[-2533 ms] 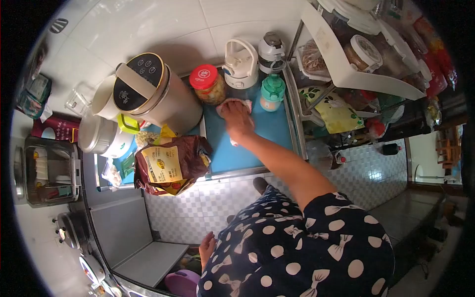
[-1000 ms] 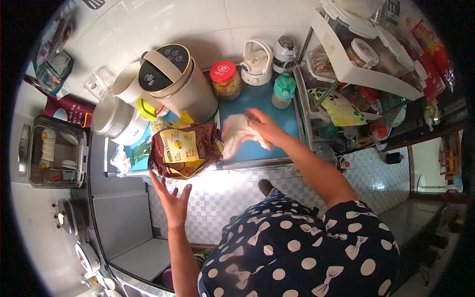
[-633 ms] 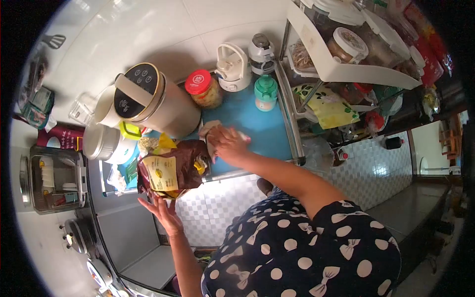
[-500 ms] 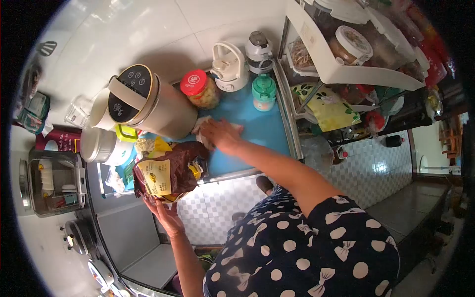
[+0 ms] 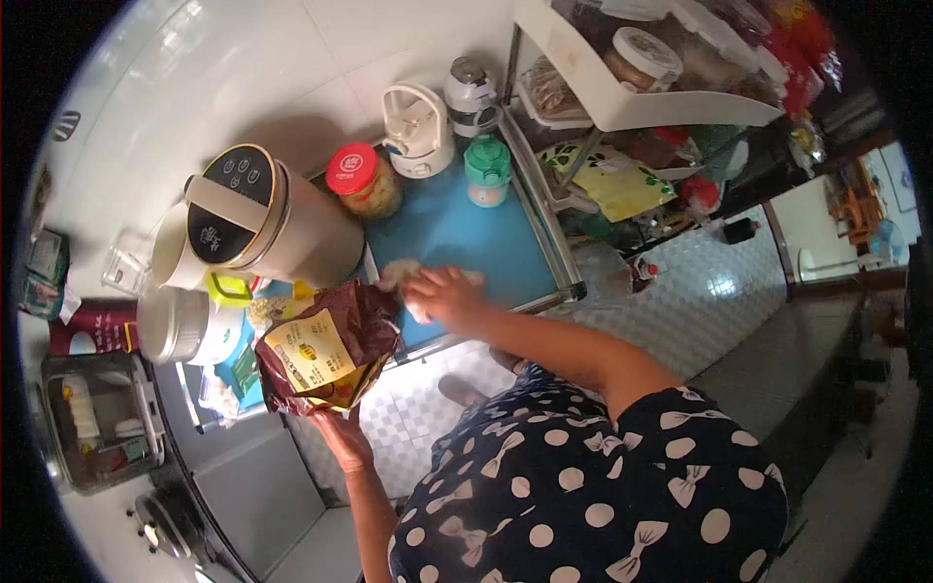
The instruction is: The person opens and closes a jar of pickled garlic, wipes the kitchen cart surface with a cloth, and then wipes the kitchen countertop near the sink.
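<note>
My right hand (image 5: 445,297) presses a pale, pinkish cloth (image 5: 397,275) against the blue tabletop (image 5: 486,238), near its front edge. Its fingers are bent over the cloth. A crinkled brown plastic food bag (image 5: 364,316) with a cream label overhangs the front edge on the left. From below, my left hand (image 5: 342,435) holds the bag's underside; the bag hides its fingertips. Behind the bag stands a large beige appliance (image 5: 326,228) with a black control panel on top. A jar with a red lid (image 5: 358,170) is beside it.
Along the back stand a white handled bottle (image 5: 418,136), a grey-lidded bottle (image 5: 472,97) and a green-lidded bottle (image 5: 487,175). White canisters (image 5: 173,321) crowd the left end. A loaded white shelf rack (image 5: 632,107) rises at the right. Tiled floor (image 5: 714,267) lies beyond.
My right hand has drawn the cloth toward the table's front edge, near the bag. My left hand has moved further under the brown bag. The view has shifted slightly.
</note>
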`<state>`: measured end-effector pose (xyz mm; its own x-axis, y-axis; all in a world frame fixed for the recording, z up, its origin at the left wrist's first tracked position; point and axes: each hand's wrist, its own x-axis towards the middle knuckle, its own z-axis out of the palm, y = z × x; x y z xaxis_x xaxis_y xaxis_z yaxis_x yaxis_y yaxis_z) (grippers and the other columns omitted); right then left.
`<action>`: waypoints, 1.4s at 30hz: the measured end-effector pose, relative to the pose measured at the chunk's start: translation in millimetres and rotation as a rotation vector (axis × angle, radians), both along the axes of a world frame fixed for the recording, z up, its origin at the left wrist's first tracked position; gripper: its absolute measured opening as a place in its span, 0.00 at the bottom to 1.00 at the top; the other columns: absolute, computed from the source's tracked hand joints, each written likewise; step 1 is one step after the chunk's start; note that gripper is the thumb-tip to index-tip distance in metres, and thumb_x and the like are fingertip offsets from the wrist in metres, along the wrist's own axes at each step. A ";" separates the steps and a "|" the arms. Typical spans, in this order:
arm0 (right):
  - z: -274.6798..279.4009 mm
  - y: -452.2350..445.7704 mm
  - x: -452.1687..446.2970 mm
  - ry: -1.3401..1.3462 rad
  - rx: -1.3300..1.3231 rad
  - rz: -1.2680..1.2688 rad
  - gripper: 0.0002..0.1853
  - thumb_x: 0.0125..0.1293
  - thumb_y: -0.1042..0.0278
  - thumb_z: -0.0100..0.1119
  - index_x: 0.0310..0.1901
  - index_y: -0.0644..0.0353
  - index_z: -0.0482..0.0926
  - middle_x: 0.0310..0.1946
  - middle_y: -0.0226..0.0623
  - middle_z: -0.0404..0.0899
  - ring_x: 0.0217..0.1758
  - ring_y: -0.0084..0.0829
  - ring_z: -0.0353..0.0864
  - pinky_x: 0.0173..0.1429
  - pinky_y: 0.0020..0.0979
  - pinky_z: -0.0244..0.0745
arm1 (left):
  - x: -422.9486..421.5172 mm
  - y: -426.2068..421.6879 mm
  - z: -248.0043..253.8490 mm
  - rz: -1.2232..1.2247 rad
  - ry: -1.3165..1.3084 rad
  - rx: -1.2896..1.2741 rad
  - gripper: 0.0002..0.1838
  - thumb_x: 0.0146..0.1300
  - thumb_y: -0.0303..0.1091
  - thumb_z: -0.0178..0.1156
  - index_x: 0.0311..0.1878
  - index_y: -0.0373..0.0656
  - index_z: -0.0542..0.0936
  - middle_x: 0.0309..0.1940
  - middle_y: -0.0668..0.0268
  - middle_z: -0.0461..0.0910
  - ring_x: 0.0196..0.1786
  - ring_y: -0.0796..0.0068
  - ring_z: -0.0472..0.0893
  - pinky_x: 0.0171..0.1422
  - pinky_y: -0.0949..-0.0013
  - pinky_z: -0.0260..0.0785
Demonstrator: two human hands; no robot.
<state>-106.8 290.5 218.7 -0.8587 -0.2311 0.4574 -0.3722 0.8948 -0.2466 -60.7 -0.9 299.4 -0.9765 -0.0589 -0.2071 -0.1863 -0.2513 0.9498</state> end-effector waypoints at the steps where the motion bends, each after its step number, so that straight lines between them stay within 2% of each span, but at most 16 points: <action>1: 2.8 -2.3 13.7 -0.059 -0.010 0.030 0.18 0.55 0.64 0.57 0.50 0.52 0.78 0.60 0.28 0.72 0.61 0.33 0.70 0.56 0.45 0.65 | -1.4 -2.3 -1.3 -0.021 0.009 -0.002 0.45 0.65 0.63 0.52 0.77 0.61 0.41 0.76 0.62 0.44 0.77 0.59 0.49 0.72 0.44 0.55; 6: 0.5 -30.3 61.0 -0.145 0.010 0.083 0.20 0.51 0.70 0.59 0.48 0.46 0.79 0.54 0.22 0.74 0.58 0.30 0.71 0.52 0.41 0.66 | -16.6 -20.9 -4.5 -0.111 0.006 0.004 0.43 0.65 0.57 0.57 0.75 0.57 0.46 0.75 0.62 0.48 0.74 0.59 0.54 0.70 0.45 0.59; 10: -1.0 -8.4 46.8 -0.288 0.002 0.199 0.21 0.52 0.66 0.61 0.51 0.41 0.79 0.54 0.18 0.76 0.60 0.29 0.71 0.53 0.41 0.66 | -22.2 -16.4 1.5 -0.115 -0.009 0.012 0.39 0.68 0.52 0.56 0.75 0.55 0.48 0.74 0.62 0.52 0.73 0.60 0.58 0.68 0.47 0.63; 13: -5.3 30.4 37.2 -0.129 -0.309 0.076 0.21 0.51 0.64 0.62 0.50 0.41 0.79 0.51 0.22 0.77 0.58 0.31 0.72 0.53 0.42 0.66 | -23.0 -4.9 6.0 -0.086 -0.005 -0.011 0.38 0.68 0.54 0.54 0.75 0.54 0.50 0.73 0.61 0.53 0.73 0.61 0.59 0.67 0.49 0.64; 17: 0.1 87.3 24.6 -0.058 -0.150 -0.332 0.16 0.58 0.65 0.58 0.49 0.46 0.80 0.50 0.28 0.77 0.55 0.36 0.73 0.53 0.42 0.67 | -23.2 -3.2 0.1 -0.027 -0.042 0.100 0.34 0.73 0.49 0.48 0.75 0.50 0.48 0.73 0.61 0.53 0.70 0.59 0.63 0.68 0.53 0.66; 18: 14.2 94.5 22.8 -0.022 -0.116 -0.419 0.14 0.59 0.67 0.56 0.47 0.47 0.81 0.52 0.28 0.77 0.55 0.37 0.72 0.52 0.40 0.68 | -23.4 0.5 -3.3 0.015 -0.025 0.032 0.34 0.72 0.54 0.46 0.74 0.50 0.52 0.70 0.59 0.60 0.67 0.58 0.68 0.65 0.53 0.67; 19: 22.6 99.1 22.2 0.015 -0.082 -0.508 0.12 0.61 0.69 0.55 0.45 0.48 0.82 0.53 0.29 0.78 0.55 0.38 0.72 0.51 0.38 0.69 | -25.4 0.0 -8.0 0.011 0.002 0.032 0.34 0.72 0.55 0.46 0.74 0.50 0.52 0.70 0.59 0.60 0.67 0.57 0.68 0.65 0.53 0.67; 22: 11.4 105.5 23.9 -0.025 -0.414 -0.622 0.13 0.67 0.68 0.49 0.49 0.59 0.77 0.50 0.44 0.74 0.53 0.42 0.72 0.59 0.43 0.67 | -26.8 1.1 -13.7 0.024 0.051 0.041 0.33 0.73 0.55 0.43 0.73 0.46 0.54 0.68 0.57 0.62 0.67 0.57 0.68 0.66 0.53 0.67; 25: 10.5 106.1 37.3 -0.020 -0.306 -0.643 0.14 0.68 0.68 0.45 0.51 0.62 0.75 0.51 0.48 0.72 0.53 0.44 0.72 0.61 0.42 0.66 | -29.0 0.6 -11.7 0.051 0.036 0.074 0.32 0.73 0.55 0.42 0.72 0.43 0.55 0.67 0.56 0.64 0.66 0.56 0.69 0.66 0.53 0.67; 28: 24.5 99.7 49.4 -0.089 -0.417 -0.654 0.17 0.59 0.76 0.52 0.51 0.63 0.76 0.55 0.42 0.72 0.56 0.46 0.69 0.59 0.41 0.68 | -34.1 -2.0 -10.7 0.018 0.025 0.109 0.35 0.72 0.57 0.44 0.72 0.43 0.55 0.67 0.56 0.63 0.66 0.56 0.69 0.67 0.54 0.66; 31: 24.5 103.6 55.7 -0.063 -0.494 -0.559 0.19 0.58 0.75 0.52 0.52 0.62 0.75 0.55 0.42 0.71 0.57 0.46 0.69 0.57 0.41 0.69 | -38.2 3.4 -5.7 -0.039 0.002 0.193 0.35 0.72 0.56 0.44 0.73 0.44 0.54 0.68 0.57 0.62 0.67 0.57 0.68 0.67 0.54 0.66; 34: 19.4 102.0 54.5 -0.072 -0.211 -0.619 0.18 0.56 0.73 0.55 0.51 0.60 0.76 0.56 0.40 0.70 0.57 0.45 0.68 0.58 0.40 0.69 | -39.6 27.7 4.2 -0.031 -0.015 0.166 0.33 0.73 0.55 0.42 0.72 0.44 0.55 0.68 0.56 0.62 0.68 0.57 0.67 0.67 0.53 0.66; 36: 22.1 102.9 47.9 -0.067 -0.176 -0.599 0.18 0.55 0.72 0.54 0.50 0.60 0.75 0.53 0.42 0.71 0.56 0.44 0.70 0.57 0.40 0.69 | -43.4 45.5 1.6 -0.048 -0.016 0.215 0.31 0.74 0.54 0.39 0.72 0.44 0.55 0.68 0.57 0.62 0.68 0.58 0.66 0.68 0.52 0.64; 38: 24.9 101.2 38.0 -0.063 -0.146 -0.632 0.18 0.55 0.71 0.55 0.50 0.61 0.75 0.52 0.42 0.71 0.55 0.43 0.70 0.57 0.41 0.68 | -46.9 73.9 7.5 -0.140 0.062 -0.015 0.30 0.75 0.53 0.37 0.72 0.43 0.56 0.67 0.56 0.63 0.68 0.58 0.67 0.68 0.53 0.64; 41: 25.7 98.1 25.4 -0.074 -0.140 -0.704 0.19 0.55 0.69 0.56 0.50 0.60 0.75 0.54 0.40 0.71 0.56 0.44 0.69 0.58 0.43 0.68 | -52.1 118.6 16.8 -0.189 0.022 0.067 0.27 0.75 0.50 0.39 0.67 0.40 0.62 0.63 0.56 0.69 0.62 0.60 0.73 0.63 0.56 0.70; 42: 23.1 99.3 24.6 -0.086 -0.158 -0.701 0.19 0.57 0.68 0.57 0.52 0.58 0.75 0.56 0.39 0.70 0.57 0.44 0.69 0.58 0.44 0.68 | -58.5 129.0 11.1 -0.211 0.010 0.167 0.21 0.72 0.41 0.46 0.63 0.40 0.65 0.58 0.57 0.72 0.59 0.61 0.75 0.61 0.57 0.71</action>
